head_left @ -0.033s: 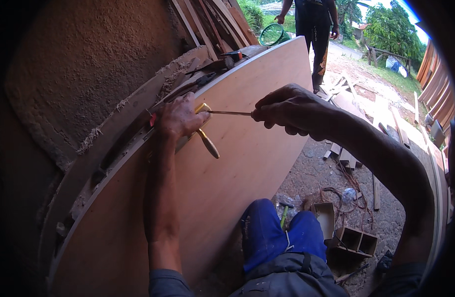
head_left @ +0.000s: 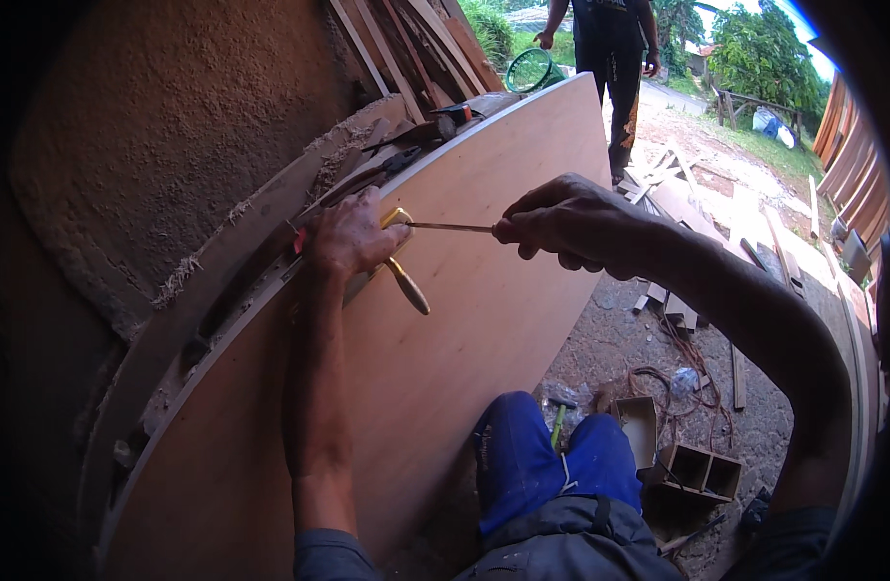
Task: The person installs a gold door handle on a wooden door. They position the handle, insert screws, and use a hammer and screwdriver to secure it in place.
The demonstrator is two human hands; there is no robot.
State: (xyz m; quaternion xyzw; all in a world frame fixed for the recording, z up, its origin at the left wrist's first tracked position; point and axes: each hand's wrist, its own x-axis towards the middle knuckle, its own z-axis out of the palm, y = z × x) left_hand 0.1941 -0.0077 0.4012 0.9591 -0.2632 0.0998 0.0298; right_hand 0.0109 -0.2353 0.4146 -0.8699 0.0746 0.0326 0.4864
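Observation:
A pale wooden door panel (head_left: 464, 281) stands on its edge in front of me. A gold-coloured lever door handle (head_left: 407, 287) sits against its face close to the upper edge. My left hand (head_left: 351, 232) is closed around the handle's plate, thumb pressed on it, and hides much of it. In my right hand (head_left: 561, 221) is a screwdriver (head_left: 455, 227), its grip mostly covered by my fingers. The thin shaft points left, and its tip meets the handle plate beside my left thumb. Whether a screw is under the tip is too small to tell.
Pliers (head_left: 398, 161) and other tools lie on a ledge behind the door. A person (head_left: 614, 77) stands beyond it holding a green basket (head_left: 532, 71). Wood offcuts (head_left: 677, 308), cords and an open divided box (head_left: 699, 473) litter the ground to my right. A green-handled hammer (head_left: 559, 424) lies near my knees.

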